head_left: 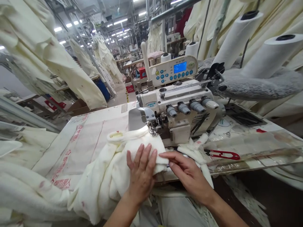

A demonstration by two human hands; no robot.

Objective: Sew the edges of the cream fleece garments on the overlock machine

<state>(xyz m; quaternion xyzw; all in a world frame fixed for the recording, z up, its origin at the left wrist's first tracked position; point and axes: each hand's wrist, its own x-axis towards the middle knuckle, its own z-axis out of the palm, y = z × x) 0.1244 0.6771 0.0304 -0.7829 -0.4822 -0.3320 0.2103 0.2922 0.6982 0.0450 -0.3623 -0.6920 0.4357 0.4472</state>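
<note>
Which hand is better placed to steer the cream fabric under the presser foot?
Probably the left hand: it lies flat on top of the cream fabric, almost in line with the overlock machine's presser foot. The right hand sits further aside, with only its fingertips at the fabric's folded edge.

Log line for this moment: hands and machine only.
left hand: on cream fleece fabric | right hand: fingers on fabric edge | JACK overlock machine: fabric at presser foot

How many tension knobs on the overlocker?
4, in a row along the front of the overlock machine: leftmost knob, second knob, third knob, rightmost knob.
</note>
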